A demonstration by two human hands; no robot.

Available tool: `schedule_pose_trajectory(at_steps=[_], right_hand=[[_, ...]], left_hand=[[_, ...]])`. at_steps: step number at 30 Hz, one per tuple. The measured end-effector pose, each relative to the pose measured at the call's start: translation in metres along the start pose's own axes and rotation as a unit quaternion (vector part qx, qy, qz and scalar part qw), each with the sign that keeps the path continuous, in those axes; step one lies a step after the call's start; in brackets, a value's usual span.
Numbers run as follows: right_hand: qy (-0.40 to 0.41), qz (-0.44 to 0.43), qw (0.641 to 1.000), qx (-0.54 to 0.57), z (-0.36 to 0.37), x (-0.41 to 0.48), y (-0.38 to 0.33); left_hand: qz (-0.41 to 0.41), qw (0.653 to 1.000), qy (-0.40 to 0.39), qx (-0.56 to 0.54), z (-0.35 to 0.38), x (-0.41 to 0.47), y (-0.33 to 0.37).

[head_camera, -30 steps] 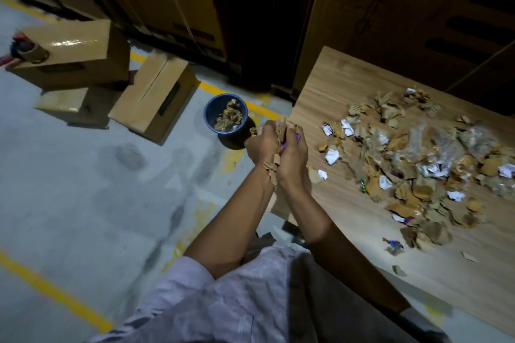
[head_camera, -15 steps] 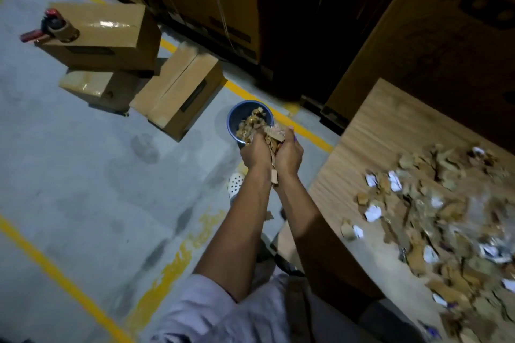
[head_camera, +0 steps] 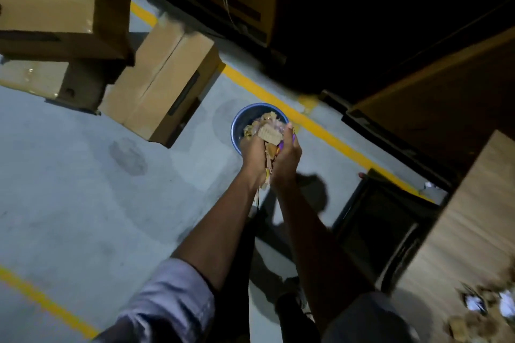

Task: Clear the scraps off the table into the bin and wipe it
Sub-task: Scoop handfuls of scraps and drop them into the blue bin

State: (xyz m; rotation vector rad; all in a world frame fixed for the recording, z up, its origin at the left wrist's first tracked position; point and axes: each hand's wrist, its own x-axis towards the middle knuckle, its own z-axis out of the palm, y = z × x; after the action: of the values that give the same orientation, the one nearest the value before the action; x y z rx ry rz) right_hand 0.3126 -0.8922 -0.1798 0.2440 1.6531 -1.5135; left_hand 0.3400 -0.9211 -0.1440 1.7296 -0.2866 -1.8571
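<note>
My left hand and my right hand are cupped together around a bundle of cardboard and paper scraps, held over the near rim of a round blue bin on the floor. Some scraps hang down between my wrists. More scraps lie inside the bin. The wooden table runs along the right edge, with a blurred pile of scraps at its lower right corner.
Stacked cardboard boxes stand on the grey floor left of the bin. Yellow floor lines run behind the bin and at lower left. Large dark cartons rise at the back. A dark frame sits under the table's end.
My view swung left and down toward the bin. Both hands carried the bundle of scraps from the table's edge out over the bin. Most of the table pile left the view.
</note>
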Motion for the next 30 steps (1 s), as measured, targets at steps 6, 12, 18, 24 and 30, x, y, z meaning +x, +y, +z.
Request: schedule_pose_trajectory(at_steps=[6, 12, 18, 24, 30], right_hand=[[-0.003, 0.066, 0.997, 0.038, 0.014, 0.107, 0.065], [-0.010, 0.082, 0.996, 0.024, -0.005, 0.176, 0.124], [-0.087, 0.101, 0.990, 0.041, -0.014, 0.217, 0.153], [-0.073, 0.135, 0.988, 0.012, -0.026, 0.238, 0.174], [-0.054, 0.183, 0.981, 0.011, -0.033, 0.233, 0.167]], left_hand=[[-0.053, 0.996, -0.053, -0.040, -0.005, 0.127, -0.038], [-0.110, 0.985, -0.121, -0.052, -0.029, 0.209, -0.083], [-0.047, 0.989, -0.114, 0.079, -0.048, 0.270, -0.110], [-0.092, 0.975, -0.187, 0.075, -0.055, 0.283, -0.104], [-0.086, 0.979, -0.182, 0.029, -0.060, 0.286, -0.101]])
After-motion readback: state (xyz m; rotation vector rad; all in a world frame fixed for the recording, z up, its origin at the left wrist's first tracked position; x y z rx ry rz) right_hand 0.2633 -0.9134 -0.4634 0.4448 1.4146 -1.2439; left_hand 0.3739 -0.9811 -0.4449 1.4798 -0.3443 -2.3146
